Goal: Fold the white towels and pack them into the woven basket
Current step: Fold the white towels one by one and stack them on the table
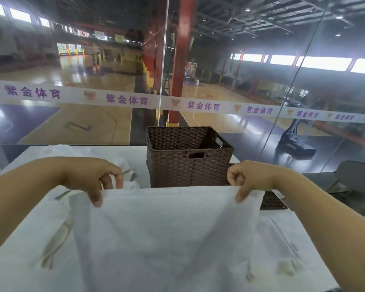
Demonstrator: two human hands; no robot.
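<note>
A white towel [167, 232] hangs spread out in front of me, lifted by its top edge above the table. My left hand [93, 178] pinches its upper left corner and my right hand [247, 180] pinches its upper right corner. Behind the towel's top edge stands the dark brown woven basket [188, 165], open at the top; I cannot see anything inside it. A crumpled heap of more white towels [122, 163] lies to the left of the basket, partly hidden behind my left hand.
The table wears a white cloth [30, 239] with faint leaf prints. A dark woven lid or mat [272, 202] lies flat right of the basket. A glass wall [72, 123] rises just behind the table. A grey chair [354, 180] stands at the right.
</note>
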